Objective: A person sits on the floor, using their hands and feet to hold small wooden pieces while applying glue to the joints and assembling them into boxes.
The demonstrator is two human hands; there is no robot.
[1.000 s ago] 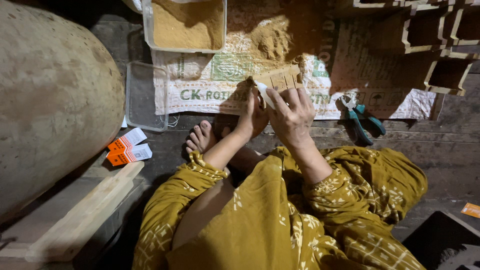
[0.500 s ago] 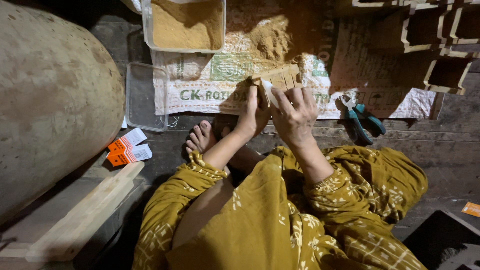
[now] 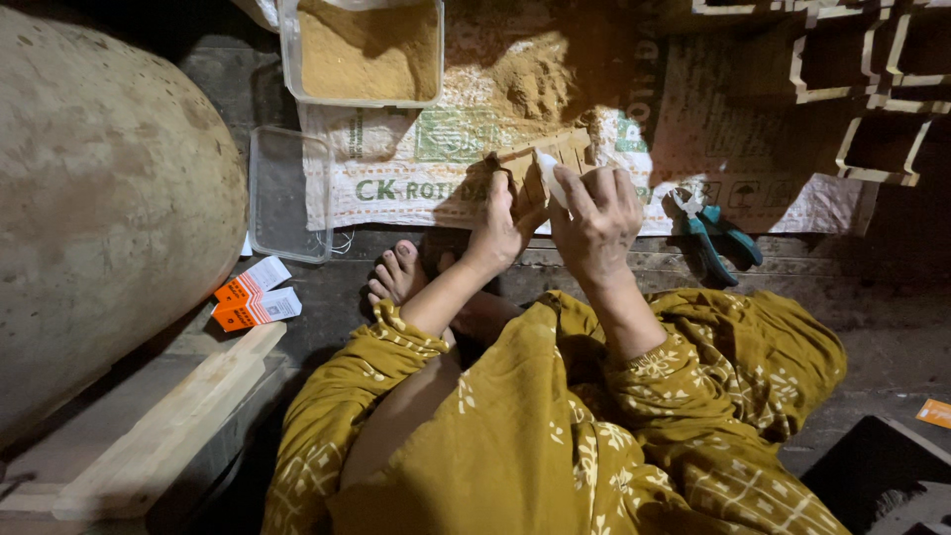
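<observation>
Left hand (image 3: 500,226): my fingers closed on the near end of the wooden strip piece (image 3: 543,163).
Right hand (image 3: 597,220): gripping a small white piece (image 3: 550,178), pressed against the wood (I judge I'm working its surface).
Next move: steady pressure, I'd say.
Nearby: powder heap (image 3: 535,84) just beyond; pliers (image 3: 715,238) right of my right hand.

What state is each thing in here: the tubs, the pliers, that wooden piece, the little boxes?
Wooden slatted piece: held up in left hand.
Right hand: grips a small white object.
Plastic tub: open, filled with brown powder.
Clear lid: lying flat.
Pliers: lying unused.
Orange-white boxes: closed.
</observation>
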